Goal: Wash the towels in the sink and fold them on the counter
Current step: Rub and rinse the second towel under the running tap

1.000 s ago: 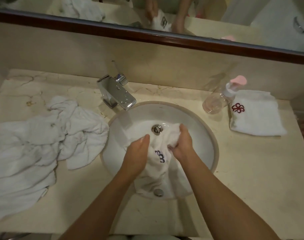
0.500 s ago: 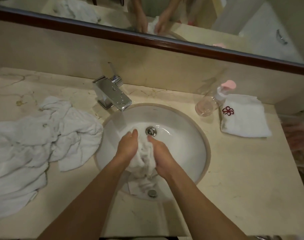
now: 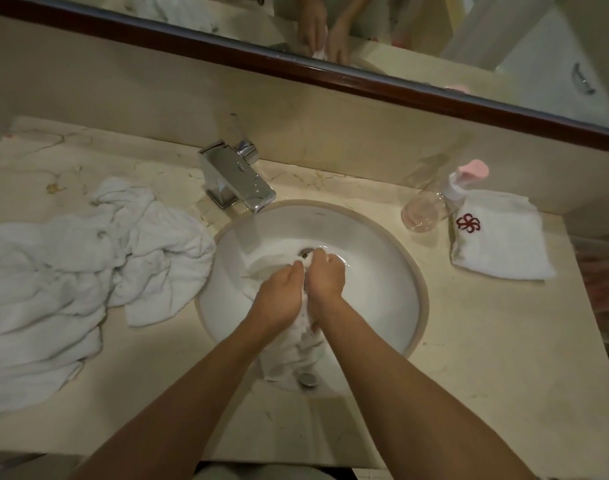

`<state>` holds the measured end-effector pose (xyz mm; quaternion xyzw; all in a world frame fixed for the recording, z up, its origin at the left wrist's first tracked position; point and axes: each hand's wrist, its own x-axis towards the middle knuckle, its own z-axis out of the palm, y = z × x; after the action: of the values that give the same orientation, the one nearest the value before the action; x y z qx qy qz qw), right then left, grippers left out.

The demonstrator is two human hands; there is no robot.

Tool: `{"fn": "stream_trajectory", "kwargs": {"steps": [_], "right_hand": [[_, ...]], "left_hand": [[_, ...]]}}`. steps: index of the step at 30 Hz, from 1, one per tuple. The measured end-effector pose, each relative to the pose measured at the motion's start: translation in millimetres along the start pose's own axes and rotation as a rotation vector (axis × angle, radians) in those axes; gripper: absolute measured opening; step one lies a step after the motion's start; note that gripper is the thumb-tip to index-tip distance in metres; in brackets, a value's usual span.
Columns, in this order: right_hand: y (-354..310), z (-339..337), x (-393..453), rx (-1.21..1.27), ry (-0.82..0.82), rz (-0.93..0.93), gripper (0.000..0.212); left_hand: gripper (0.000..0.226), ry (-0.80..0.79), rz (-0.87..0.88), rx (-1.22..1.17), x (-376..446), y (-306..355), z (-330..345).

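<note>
Head view: left hand (image 3: 283,296) and right hand (image 3: 325,277) are pressed close together over the middle of the sink (image 3: 382,271), both with fingers curled round a wet white towel (image 3: 305,344) bunched between them. Fingertips of the two hands nearly meet at the top of the bunch, just in front of the drain (image 3: 306,251). Rest of that towel hangs below the wrists and lies on the near wall of the basin, reaching the overflow cap (image 3: 307,380).

Faucet (image 3: 235,178) stands behind the sink on the left, spout over the basin rim; a thin stream falls from it into the bowl. Crumpled pile of white towels (image 3: 71,271) lies on the tabletop (image 3: 486,358) left of the sink, one edge touching the rim. Right of the sink, a folded towel (image 3: 500,244) with a red logo lies flat near the wall. Clear pump bottle (image 3: 434,202) with pink top lies tilted just beside it, leaning on its left edge. Mirror (image 3: 365,32) above the backsplash reflects the hands and towel.
</note>
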<state>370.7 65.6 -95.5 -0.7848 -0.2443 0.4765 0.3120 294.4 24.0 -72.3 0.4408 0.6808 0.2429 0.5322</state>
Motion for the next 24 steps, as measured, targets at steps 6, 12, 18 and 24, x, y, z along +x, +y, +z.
{"fn": "stream_trajectory", "kwargs": {"steps": [6,12,18,24], "right_hand": [[7,18,-37,-0.073,-0.251,-0.140,0.028],[-9,10,10,0.057,-0.003,0.097,0.026],[6,13,-16,-0.030,-0.281,-0.067,0.021],[-7,-26,25,0.507,-0.132,0.193,0.022]], "left_hand": [[0.054,0.108,-0.247,-0.106,37,-7,-29],[0.048,0.049,0.028,0.074,6,0,-2],[0.044,0.099,-0.211,-0.073,29,3,-20],[0.036,0.033,0.016,0.041,-15,-2,8]]}}
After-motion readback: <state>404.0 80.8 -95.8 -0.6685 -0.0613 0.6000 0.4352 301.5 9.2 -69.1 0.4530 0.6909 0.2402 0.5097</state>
